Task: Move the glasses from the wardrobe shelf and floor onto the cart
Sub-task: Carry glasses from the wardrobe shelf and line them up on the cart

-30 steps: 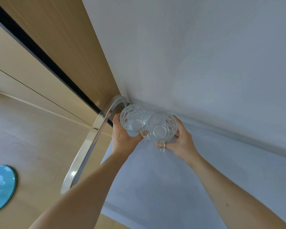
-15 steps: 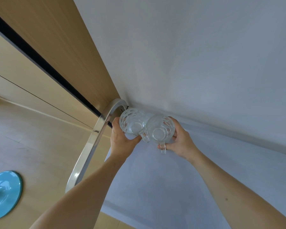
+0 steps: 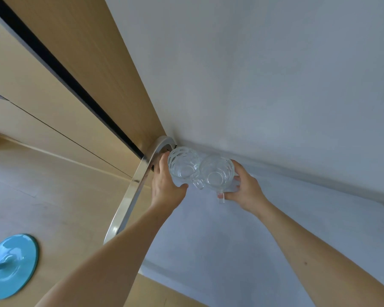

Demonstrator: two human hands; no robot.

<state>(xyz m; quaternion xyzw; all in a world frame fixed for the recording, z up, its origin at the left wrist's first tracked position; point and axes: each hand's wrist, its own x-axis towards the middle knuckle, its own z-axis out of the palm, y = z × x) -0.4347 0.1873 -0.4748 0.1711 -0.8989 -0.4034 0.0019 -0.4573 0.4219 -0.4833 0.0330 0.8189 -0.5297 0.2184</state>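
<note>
Two clear patterned glass mugs stand side by side, touching, in the far left corner of a pale grey surface (image 3: 242,229) edged by a chrome rail. My left hand (image 3: 166,187) grips the left mug (image 3: 183,166) from its left side, thumb below it. My right hand (image 3: 245,189) grips the right mug (image 3: 216,173) from the right, with its small handle pointing toward me by my thumb. I look straight down into both mugs; both are empty.
A chrome rail (image 3: 131,200) curves along the surface's left edge. A wooden panel (image 3: 93,69) with a dark strip rises at the left, and a pale grey wall (image 3: 264,74) stands behind. A round turquoise base (image 3: 11,265) sits on the light floor at lower left.
Both hands and the two mugs have stayed together in the corner, shifting only slightly. The view has drifted a little, and the turquoise base shows more.
</note>
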